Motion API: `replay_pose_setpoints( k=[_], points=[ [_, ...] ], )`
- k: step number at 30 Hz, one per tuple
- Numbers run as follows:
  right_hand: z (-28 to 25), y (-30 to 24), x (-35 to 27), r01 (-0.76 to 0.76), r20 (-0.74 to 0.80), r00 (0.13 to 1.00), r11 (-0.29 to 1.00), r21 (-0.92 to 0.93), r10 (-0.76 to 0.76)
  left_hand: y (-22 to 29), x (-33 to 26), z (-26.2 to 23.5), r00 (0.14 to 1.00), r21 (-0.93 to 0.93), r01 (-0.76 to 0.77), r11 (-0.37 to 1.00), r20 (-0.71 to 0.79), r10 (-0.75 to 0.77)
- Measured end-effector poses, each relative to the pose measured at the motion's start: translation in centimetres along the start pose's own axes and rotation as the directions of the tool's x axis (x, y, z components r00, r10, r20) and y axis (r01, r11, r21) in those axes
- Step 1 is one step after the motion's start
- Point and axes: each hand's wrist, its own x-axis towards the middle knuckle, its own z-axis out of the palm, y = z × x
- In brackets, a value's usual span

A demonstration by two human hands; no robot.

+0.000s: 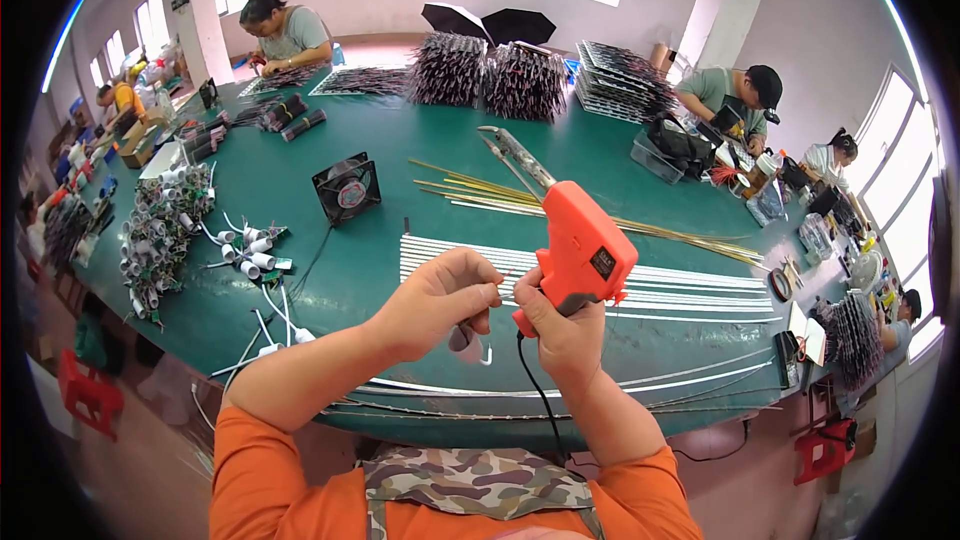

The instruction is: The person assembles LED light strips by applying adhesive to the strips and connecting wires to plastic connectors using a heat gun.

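Right hand point(568, 340) grips red soldering gun point(590, 240), tip point(490, 130) toward eleven o'clock; left hand point(430, 305) pinched, contents unclear; best keep tip clear of it.

I'm counting 1 red soldering gun point(590, 240), 1 left hand point(445, 302), 1 right hand point(565, 332), 1 square black fan point(347, 189), 2 open umbrellas point(519, 28), 2 red stools point(90, 393), 3 tall bristly stacks point(447, 70) at the back, 1 big green counter point(455, 140). At least 5 other people point(298, 35) too. White strips point(425, 261)? Too tightly packed to count tbh.
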Motion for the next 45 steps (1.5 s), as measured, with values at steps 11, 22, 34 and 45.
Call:
replay_pose_setpoints(
  k=[11,22,34,45],
  points=[
    [0.7,0.9,0.3,0.196,-0.083,0.969,0.931,-0.308,-0.231,-1.0,0.4,0.4,0.751,0.737,-0.536,0.412,0.193,0.632],
    [-1.1,-0.2,-0.8,0.2,-0.141,0.963,0.961,-0.191,-0.229,7.0,-0.6,-5.2,0.457,0.89,-0.403,-0.212,0.397,0.796],
    [-4.6,3.3,-2.1,0.057,-0.173,0.981,0.982,-0.18,-0.089,-5.0,-2.7,-16.3,0.909,0.882,-0.356,-0.308,0.404,0.106],
    [-5.3,5.5,-3.4,-0.15,-0.119,0.984,0.977,-0.152,0.133,-9.9,-2.7,-15.9,0.98,0.977,-0.174,-0.121,0.184,0.075]
  ],
)
